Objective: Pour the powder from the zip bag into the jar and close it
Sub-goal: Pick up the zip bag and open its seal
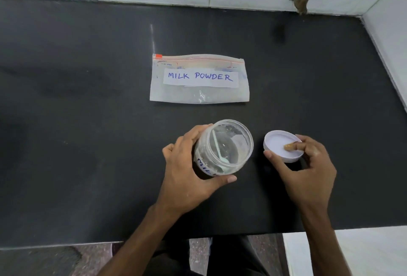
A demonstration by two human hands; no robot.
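My left hand (187, 165) wraps the light, slick jar (223, 148); right hand (308, 165) pinches the lid (279, 143); the limp bag (199, 79) wants gripping by its corners.

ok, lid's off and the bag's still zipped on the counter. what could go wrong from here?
1. A spoon stands inside the open jar; powder could hit it and scatter, so it may be better taken out first.
2. The zip bag is wider than the jar mouth, so a pour could spill onto the dark counter.
3. The right hand holds the lid inner side up; stray powder could land there.
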